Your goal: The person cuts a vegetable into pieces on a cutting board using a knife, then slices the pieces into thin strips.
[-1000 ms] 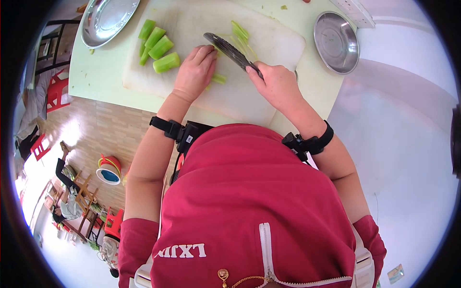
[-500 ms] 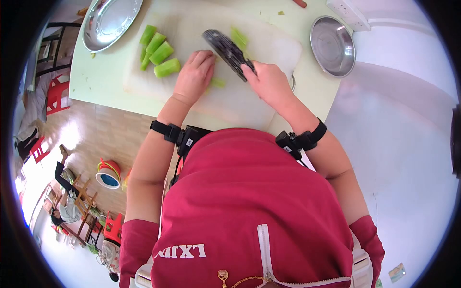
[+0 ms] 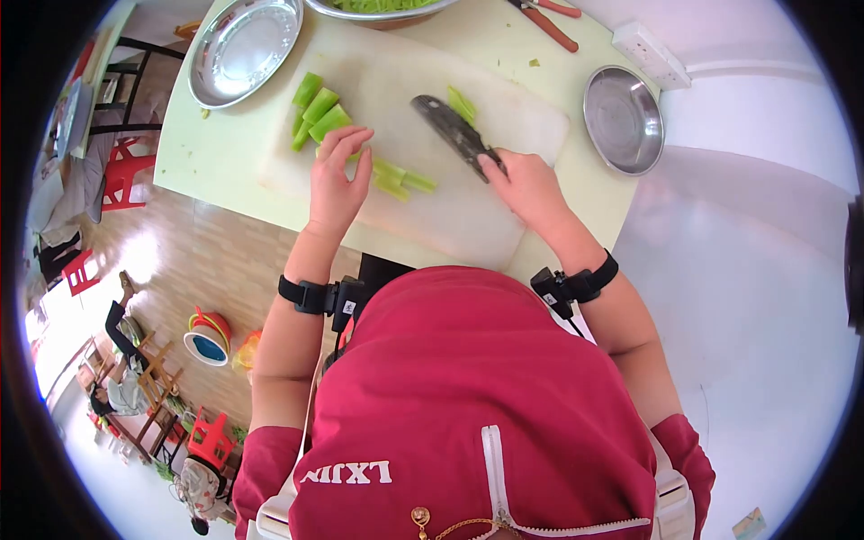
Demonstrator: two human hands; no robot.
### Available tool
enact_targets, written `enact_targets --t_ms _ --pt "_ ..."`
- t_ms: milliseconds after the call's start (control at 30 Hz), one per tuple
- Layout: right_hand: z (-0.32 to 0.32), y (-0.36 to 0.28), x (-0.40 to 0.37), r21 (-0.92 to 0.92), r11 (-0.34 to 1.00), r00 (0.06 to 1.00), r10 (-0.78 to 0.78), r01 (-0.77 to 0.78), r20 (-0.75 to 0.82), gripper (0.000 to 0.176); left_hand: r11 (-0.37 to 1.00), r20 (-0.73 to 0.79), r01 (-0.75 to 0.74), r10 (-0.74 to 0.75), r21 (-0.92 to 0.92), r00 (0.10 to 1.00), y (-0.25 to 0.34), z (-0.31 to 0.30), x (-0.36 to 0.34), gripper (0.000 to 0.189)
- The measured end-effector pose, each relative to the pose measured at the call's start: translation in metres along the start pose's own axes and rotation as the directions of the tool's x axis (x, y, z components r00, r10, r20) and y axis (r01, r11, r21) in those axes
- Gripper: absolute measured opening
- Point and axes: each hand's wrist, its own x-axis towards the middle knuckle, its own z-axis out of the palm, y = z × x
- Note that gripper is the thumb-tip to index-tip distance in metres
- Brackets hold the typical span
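My right hand is closed round the handle of a kitchen knife, whose dark, wet-looking blade points up and to the left over the white cutting board. With its fingers apart, my left hand hovers by the thick chunks of a pale green vegetable, partly covering the nearest one. Thinner cut sticks lie just right of that hand. A few more slices rest beyond the blade.
An oval metal dish stands at the back left, and a bowl of shredded greens at the far edge. On the right are a steel bowl, a power strip and orange-handled tools. Another person is at lower left.
My left hand has moved off the piece by the knife, left to the chunks, its fingers spreading. Cut sticks now show beside it. The knife is away from them. The view has shifted.
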Motion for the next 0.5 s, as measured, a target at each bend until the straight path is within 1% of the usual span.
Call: enact_targets --t_ms 33,67,100,167,233,267,300,333,367,400,433,467,500 --pt "-0.003 0.005 0.001 0.042 0.998 0.998 0.057 -0.055 -0.034 0.034 0.999 0.048 0.038 -0.037 -0.010 0.998 0.001 -0.002 -0.002 0.024" --pt "-0.007 0.008 0.000 0.040 0.998 0.998 0.052 -0.051 -0.041 0.034 0.997 0.095 0.076 -0.074 -0.018 0.993 0.002 -0.003 -0.003 0.023" --pt "-0.012 0.010 -0.002 0.039 0.996 0.996 0.078 -0.076 -0.043 0.033 0.997 0.090 0.069 -0.068 -0.019 0.994 0.002 -0.002 -0.003 0.023" --pt "-0.020 0.008 -0.010 0.039 0.993 0.993 0.110 -0.108 -0.048 0.033 0.997 0.141 0.060 -0.054 -0.038 0.989 0.003 0.001 -0.005 0.022" --pt "-0.025 0.005 -0.020 -0.145 0.989 0.995 0.003 -0.018 -0.102 0.027 0.999 0.141 0.023 -0.017 -0.039 0.990 0.005 0.002 0.001 0.022" --pt "-0.023 0.009 -0.024 -0.142 0.990 0.994 0.007 -0.023 -0.111 0.027 0.999 0.141 -0.009 0.015 -0.039 0.990 0.006 0.002 0.006 0.021" --pt "-0.020 0.014 -0.029 -0.236 0.967 0.977 -0.134 0.092 -0.165 0.026 0.999 0.148 -0.019 0.025 -0.041 0.989 0.010 0.002 0.012 0.021" --pt "-0.019 0.018 -0.035 -0.333 0.922 0.940 -0.273 0.196 -0.204 0.029 0.999 0.145 -0.032 0.035 -0.022 0.989 0.014 0.002 0.020 0.022" --pt "-0.021 0.022 -0.039 -0.332 0.925 0.940 -0.265 0.186 -0.213 0.029 0.999 0.143 -0.046 0.045 -0.003 0.989 0.018 0.002 0.029 0.024" --pt "-0.024 0.020 -0.044 -0.410 0.879 0.922 -0.340 0.242 -0.185 0.032 0.999 0.153 -0.052 0.052 -0.004 0.987 0.026 0.006 0.036 0.024" --pt "-0.025 0.020 -0.047 -0.484 0.823 0.898 -0.413 0.297 -0.150 0.036 0.993 0.226 -0.117 0.120 -0.030 0.967 0.037 0.013 0.044 0.027" --pt "-0.025 0.022 -0.050 -0.480 0.827 0.899 -0.408 0.292 -0.157 0.036 0.982 0.293 -0.179 0.188 -0.060 0.937 0.045 0.020 0.050 0.031" --pt "-0.027 0.024 -0.052 -0.525 0.790 0.883 -0.448 0.316 -0.142 0.037 0.981 0.298 -0.185 0.195 -0.059 0.935 0.045 0.029 0.053 0.031"
